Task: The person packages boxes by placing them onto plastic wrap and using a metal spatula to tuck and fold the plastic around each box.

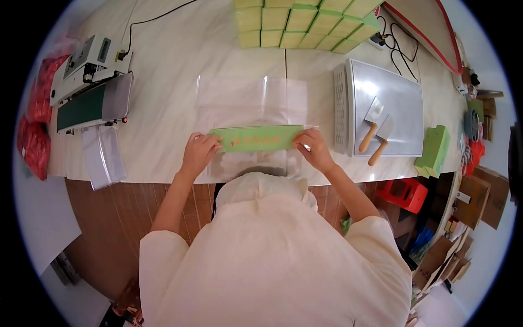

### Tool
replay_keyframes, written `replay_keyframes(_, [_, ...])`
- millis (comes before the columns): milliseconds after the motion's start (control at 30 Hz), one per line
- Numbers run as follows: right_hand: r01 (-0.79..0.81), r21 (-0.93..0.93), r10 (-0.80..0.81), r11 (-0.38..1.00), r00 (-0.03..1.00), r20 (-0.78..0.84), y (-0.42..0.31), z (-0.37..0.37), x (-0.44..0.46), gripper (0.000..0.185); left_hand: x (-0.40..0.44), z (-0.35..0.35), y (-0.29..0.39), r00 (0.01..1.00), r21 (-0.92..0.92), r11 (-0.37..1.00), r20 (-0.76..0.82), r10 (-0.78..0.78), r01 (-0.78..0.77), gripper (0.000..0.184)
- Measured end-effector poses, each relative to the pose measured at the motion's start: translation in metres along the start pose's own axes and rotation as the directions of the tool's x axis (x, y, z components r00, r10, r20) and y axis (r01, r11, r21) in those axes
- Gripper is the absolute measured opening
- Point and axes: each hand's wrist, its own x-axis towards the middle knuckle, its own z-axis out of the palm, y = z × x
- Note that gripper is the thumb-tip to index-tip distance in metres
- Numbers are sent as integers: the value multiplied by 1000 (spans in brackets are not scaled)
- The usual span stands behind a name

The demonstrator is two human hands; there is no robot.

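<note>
A long, narrow green box (pixel 253 139) with orange lettering lies crosswise in front of me, above clear plastic film (pixel 239 101) spread on the table. My left hand (pixel 200 151) grips the box's left end, fingers curled at the edge. At the opposite end, my right hand (pixel 315 150) pinches the box's right edge, with a bit of shiny film by its fingers. The film reaches out behind the box and also shows between the box and my body.
Left stands a machine with a green belt (pixel 81 109), with clear plastic bags (pixel 102 158) before it. A metal plate unit (pixel 387 82) carries two wooden-handled scrapers (pixel 376 131). Green boxes (pixel 299 22) are stacked at the back, others (pixel 434 150) at right. A red stool (pixel 403 194) stands below.
</note>
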Motion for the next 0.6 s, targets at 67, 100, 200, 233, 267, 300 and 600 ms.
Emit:
replay_keyframes(67, [-86,134,104,987,986,-129,-1,4,4,15,3,-1,1,998,-51,997,30,-48,49,11])
replay_keyframes(100, [-87,136,104,987,987,-122,1,6,4,15,4,-1,1,996,-86,993,43,-82,85,11])
replay_keyframes(200, [-234,276,257,932,965,-49,6,7,5,15,5,1,1,990,-140,981,42,-131,136,12])
replay_keyframes(233, [-258,274,276,926,961,-30,8,7,6,14,5,2,1,989,-156,977,28,-143,146,12])
replay_keyframes(267, [-282,271,296,920,955,-10,8,7,6,14,5,3,1,989,-159,976,27,-145,148,12])
replay_keyframes(300, [-283,270,295,921,955,-7,8,6,7,14,5,4,2,988,-181,971,6,-155,153,13])
replay_keyframes(600, [-342,244,357,907,934,-17,4,7,10,13,5,14,5,966,-254,939,-51,-253,232,16])
